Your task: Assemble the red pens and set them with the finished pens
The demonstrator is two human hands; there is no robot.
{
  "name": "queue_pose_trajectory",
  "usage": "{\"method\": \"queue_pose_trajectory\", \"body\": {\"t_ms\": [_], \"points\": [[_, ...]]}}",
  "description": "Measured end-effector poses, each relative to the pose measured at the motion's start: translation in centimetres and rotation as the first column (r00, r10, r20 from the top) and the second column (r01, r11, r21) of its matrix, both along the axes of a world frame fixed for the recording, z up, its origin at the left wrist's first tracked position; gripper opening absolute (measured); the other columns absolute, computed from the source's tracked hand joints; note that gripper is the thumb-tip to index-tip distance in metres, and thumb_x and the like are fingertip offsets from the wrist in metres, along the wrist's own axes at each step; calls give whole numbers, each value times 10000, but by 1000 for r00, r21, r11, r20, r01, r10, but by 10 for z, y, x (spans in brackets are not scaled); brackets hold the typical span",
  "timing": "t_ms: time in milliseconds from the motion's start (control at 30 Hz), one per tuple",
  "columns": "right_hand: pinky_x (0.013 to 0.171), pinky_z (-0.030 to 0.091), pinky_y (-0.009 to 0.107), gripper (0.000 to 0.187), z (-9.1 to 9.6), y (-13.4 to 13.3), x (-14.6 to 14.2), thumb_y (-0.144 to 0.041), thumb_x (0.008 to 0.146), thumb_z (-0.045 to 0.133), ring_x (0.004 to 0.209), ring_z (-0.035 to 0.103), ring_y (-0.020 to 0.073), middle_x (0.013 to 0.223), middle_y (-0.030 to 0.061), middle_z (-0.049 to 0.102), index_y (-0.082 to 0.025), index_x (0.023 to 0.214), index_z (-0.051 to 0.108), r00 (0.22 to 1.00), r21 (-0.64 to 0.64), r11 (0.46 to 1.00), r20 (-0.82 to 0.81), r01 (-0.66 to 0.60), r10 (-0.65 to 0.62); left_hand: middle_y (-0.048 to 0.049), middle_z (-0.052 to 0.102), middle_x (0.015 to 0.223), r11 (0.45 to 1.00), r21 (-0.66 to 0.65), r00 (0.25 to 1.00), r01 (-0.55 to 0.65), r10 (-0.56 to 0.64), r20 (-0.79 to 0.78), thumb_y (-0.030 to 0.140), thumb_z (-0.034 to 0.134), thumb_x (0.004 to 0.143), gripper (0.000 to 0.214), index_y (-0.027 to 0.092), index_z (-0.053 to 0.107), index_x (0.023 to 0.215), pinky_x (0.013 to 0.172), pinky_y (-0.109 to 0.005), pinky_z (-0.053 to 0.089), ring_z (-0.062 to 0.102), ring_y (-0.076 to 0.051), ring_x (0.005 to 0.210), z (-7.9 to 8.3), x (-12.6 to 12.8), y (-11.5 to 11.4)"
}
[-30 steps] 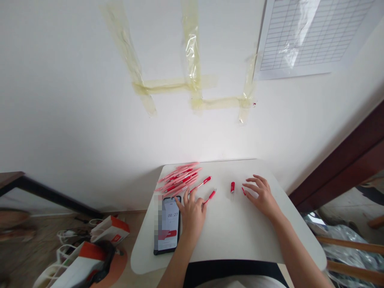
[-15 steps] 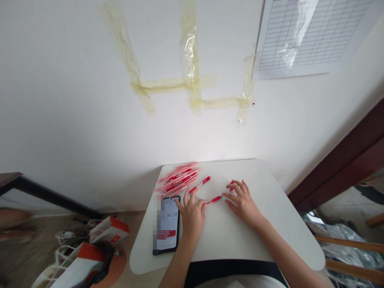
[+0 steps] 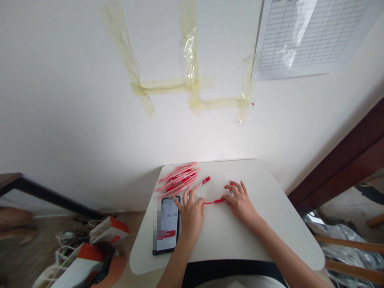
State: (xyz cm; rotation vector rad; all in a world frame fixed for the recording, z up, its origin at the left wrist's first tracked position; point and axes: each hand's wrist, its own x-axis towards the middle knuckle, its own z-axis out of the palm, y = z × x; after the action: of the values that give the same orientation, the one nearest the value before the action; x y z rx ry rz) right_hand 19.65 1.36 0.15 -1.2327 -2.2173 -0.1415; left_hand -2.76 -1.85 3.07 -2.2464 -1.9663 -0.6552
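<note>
Right hand moved left, apparently now pinching red pen.

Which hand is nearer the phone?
Left. The left hand is beside the phone, by its upper right corner; the right hand is farther right, at the held pen.

Two hands, one phone near the counter's left edge and three red pieces show; the far-left corner's pens overlap beyond counting.
</note>
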Motion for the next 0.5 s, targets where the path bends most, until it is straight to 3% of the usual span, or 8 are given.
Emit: {"method": "queue_pose_trajectory", "body": {"t_ms": [233, 500], "points": [[1146, 305, 700, 182, -1, 2, 19, -247, 980, 536, 1362, 442, 325, 1267, 75, 611, -302, 1021, 705, 996, 12, 997, -49, 72, -71, -42, 523, 1472, 999, 28, 998, -20, 21, -54, 159, 584, 892, 181, 280, 716, 865, 1126, -828, 98, 318, -363, 1466, 8, -6, 10], [1120, 318, 710, 201, -13, 12, 48, -325, 984, 526, 1357, 427, 348, 1278, 78, 606, -322, 1009, 726, 979, -1, 986, -118, 167, -166, -17, 484, 1516, 1000, 1, 998, -10, 10, -69, 71, 599, 824, 242, 285, 710, 837, 1108, -854, 82, 289, -386, 1477, 5, -5, 22]]}}
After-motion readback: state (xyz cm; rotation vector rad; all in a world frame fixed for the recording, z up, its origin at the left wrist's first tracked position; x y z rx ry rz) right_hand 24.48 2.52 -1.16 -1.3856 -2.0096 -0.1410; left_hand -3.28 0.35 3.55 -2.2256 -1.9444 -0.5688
